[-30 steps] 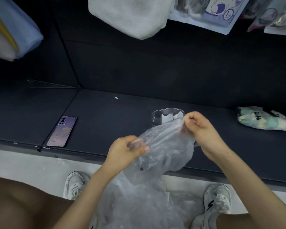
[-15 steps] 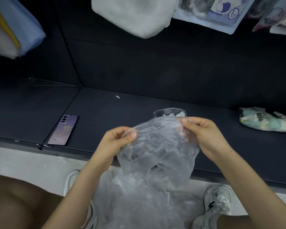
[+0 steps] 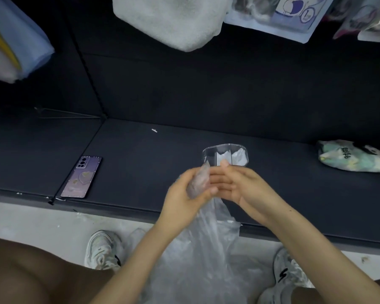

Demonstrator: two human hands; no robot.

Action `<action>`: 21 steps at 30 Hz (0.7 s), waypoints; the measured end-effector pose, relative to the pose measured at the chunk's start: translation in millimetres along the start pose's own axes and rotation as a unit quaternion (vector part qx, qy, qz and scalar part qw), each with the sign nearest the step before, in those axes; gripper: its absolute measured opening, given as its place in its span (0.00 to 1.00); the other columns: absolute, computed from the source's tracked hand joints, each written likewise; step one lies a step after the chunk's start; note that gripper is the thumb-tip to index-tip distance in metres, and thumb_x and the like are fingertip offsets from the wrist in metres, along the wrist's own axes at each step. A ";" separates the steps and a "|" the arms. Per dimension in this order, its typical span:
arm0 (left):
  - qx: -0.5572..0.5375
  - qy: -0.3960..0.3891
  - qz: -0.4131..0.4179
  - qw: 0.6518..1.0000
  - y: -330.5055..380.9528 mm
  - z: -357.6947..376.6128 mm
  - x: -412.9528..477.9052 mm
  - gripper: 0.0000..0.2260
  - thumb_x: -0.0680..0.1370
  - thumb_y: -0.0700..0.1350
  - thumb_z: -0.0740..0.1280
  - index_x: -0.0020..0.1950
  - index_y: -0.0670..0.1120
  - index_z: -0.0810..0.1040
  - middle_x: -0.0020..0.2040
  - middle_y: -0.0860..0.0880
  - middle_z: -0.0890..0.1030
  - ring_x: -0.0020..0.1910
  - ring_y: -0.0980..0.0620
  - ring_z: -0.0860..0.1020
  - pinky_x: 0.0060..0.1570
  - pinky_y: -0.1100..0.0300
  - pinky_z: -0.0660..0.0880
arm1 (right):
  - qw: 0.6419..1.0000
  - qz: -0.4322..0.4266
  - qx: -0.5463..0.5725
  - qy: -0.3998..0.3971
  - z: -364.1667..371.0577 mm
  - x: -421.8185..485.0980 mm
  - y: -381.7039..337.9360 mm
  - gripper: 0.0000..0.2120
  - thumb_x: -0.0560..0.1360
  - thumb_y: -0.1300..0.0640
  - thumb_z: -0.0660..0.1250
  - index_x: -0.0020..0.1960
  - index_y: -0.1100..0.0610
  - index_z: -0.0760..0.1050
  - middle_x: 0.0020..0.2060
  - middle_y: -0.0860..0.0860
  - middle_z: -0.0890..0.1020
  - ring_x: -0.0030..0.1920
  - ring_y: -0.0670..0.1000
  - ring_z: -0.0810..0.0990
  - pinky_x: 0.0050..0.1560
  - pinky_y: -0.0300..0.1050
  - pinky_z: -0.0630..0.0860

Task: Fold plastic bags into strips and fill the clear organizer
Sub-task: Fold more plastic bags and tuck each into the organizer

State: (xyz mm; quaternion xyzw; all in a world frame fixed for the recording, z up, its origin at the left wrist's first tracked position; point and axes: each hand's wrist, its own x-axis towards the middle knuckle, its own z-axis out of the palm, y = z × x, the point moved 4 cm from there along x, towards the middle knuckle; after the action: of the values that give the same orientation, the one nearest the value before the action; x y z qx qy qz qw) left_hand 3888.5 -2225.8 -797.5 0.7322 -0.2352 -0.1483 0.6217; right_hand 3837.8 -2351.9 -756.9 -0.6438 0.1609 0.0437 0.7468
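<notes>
We grip bag [image 3: 198, 183] in left hand [image 3: 183, 190], fingers curled round it; right hand [image 3: 245, 187] flat against it. Clear organizer [image 3: 225, 149] on shelf [image 3: 140, 172] just behind, part full. Pile of bags [image 3: 191, 275] left on floor.

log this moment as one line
step: folding plastic bag | left hand: grips bunched top | right hand: pressed flat against it | clear organizer: on shelf behind hands, partly filled

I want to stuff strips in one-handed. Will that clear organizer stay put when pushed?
Probably not: the clear organizer looks thin-walled and light, holding only a few folded bags, so it may slide on the black shelf. It sits low and wide, so tipping seems unlikely.
</notes>
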 end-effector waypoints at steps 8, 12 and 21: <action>-0.085 0.133 -0.042 0.987 -20.7 -28.0 9.4 0.16 0.71 0.60 0.69 0.49 0.49 0.79 0.44 0.47 0.82 0.46 0.43 0.81 0.51 0.41 0.77 | 0.979 0.000 -0.202 0.010 -7.8 -4.0 28.1 0.17 0.68 0.43 0.67 0.53 0.50 0.81 0.49 0.45 0.84 0.52 0.41 0.81 0.53 0.32 0.74; -0.048 0.172 -0.030 0.983 -24.2 -37.2 14.1 0.09 0.73 0.59 0.68 0.45 0.55 0.77 0.41 0.49 0.81 0.43 0.44 0.81 0.48 0.43 0.78 | 0.984 0.029 -0.176 0.013 -8.2 -4.0 29.3 0.32 0.70 0.30 0.51 0.51 0.51 0.84 0.50 0.45 0.84 0.52 0.41 0.80 0.47 0.23 0.70; -0.007 0.224 -0.050 0.973 -42.0 -65.0 20.4 0.07 0.77 0.50 0.68 0.40 0.53 0.75 0.30 0.60 0.73 0.32 0.61 0.70 0.36 0.67 0.68 | 0.978 -0.048 -0.139 0.146 -29.4 17.6 33.7 0.07 0.70 0.66 0.73 0.37 0.57 0.81 0.30 0.46 0.83 0.34 0.42 0.79 0.39 0.32 0.75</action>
State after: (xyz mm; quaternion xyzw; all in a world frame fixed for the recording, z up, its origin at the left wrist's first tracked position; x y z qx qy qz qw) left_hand 3945.6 -2177.1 -825.3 0.7535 -0.0519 -0.0131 0.6552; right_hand 3839.8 -2377.4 -797.6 -0.7480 0.2296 -0.0644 0.6194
